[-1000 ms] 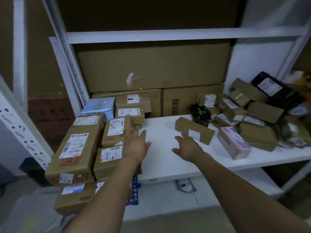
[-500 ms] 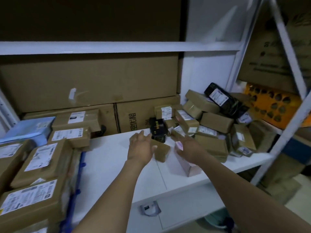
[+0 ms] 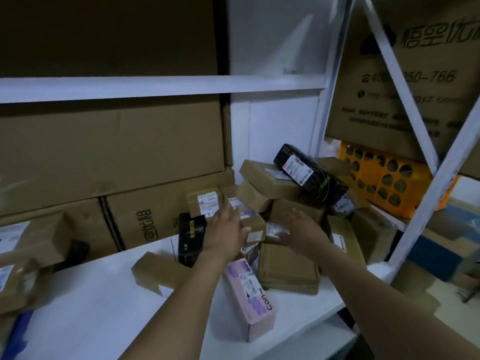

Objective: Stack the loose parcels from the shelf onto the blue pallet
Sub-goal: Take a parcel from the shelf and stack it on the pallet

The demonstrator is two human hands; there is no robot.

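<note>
Parcels (image 3: pixel 280 203) heaped at 1 o'clock on the white shelf (image 3: pixel 91 307), leaning on one another, a black one (image 3: pixel 306 170) tilted on top. Reaching step in hand, nothing lifted yet. Left hand (image 3: pixel 226 232) spread wide, fingers apart, hovering near a small labelled box (image 3: pixel 205 201) at 12 o'clock. Right hand (image 3: pixel 304 235) likewise splayed, empty, above a flat brown box (image 3: pixel 288 268) at the heap's foot. Pink box (image 3: pixel 249 294) lying loose at 6 o'clock between the forearms, another brown box (image 3: pixel 155 271) at 9 o'clock. Pallet (image 3: pixel 18 333) only a blue sliver at 8 o'clock, under stacked cartons. Next move probably calls for closing both palms on one parcel low in the heap without toppling those above
</note>
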